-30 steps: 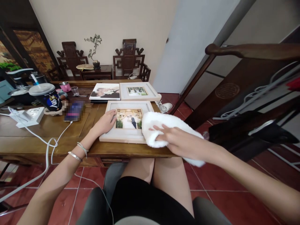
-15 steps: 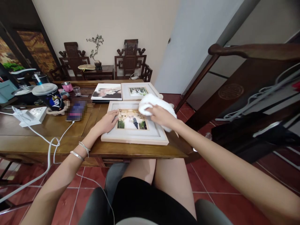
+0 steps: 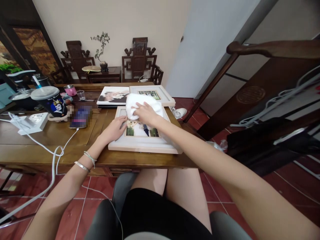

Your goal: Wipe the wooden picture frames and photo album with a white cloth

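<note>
Left hand (image 3: 113,128): flat, palm down, fingers spread loosely, arm reaching forward from near left, two bracelets on the wrist. Right hand (image 3: 145,113): palm down, fingers curled and pressing downward, forearm extended diagonally from near right toward far centre.

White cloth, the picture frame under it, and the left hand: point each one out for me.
white cloth (image 3: 132,101), head view, on its bare upper left part beside the right hand.
picture frame (image 3: 140,146), head view, on the near border strip.
left hand (image 3: 113,128), head view, on the back of the hand resting on the frame's left side.
</note>
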Available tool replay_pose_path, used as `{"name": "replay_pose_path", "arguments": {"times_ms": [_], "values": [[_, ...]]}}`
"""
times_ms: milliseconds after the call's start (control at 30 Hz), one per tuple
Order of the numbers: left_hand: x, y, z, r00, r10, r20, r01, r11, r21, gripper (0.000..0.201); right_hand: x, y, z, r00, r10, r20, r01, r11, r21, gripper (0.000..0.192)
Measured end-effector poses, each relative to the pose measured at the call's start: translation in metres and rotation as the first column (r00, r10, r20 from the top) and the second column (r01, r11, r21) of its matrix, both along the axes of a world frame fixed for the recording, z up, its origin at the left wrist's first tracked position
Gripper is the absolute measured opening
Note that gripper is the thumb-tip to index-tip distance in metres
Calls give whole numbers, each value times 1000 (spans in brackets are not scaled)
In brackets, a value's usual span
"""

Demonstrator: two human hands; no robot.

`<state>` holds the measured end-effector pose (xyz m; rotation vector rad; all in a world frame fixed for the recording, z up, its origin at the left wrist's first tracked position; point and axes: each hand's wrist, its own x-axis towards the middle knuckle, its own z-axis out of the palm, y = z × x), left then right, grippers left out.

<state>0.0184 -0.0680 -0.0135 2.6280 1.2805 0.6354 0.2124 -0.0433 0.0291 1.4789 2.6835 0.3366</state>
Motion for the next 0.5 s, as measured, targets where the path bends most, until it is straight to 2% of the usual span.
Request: {"name": "replay_pose_path", "arguments": {"times_ms": [133, 267, 367, 500], "values": [[0, -2, 1, 1000, 26, 5, -26, 999, -21, 33, 32, -7, 12, 987, -151, 50, 154, 986, -65, 40], [2, -6, 6, 1000, 24, 6, -24, 999, -23, 31, 71, -15, 25, 944, -292, 155, 311, 944, -112, 44], [3, -8, 7, 1000, 27, 7, -27, 1000, -11, 32, 89, -24, 30, 935, -310, 172, 332, 936, -117, 46], [2, -7, 5, 1000, 21, 12, -21, 1000, -3, 33, 92, -48, 33, 954, -258, 155, 283, 944, -170, 43]]}}
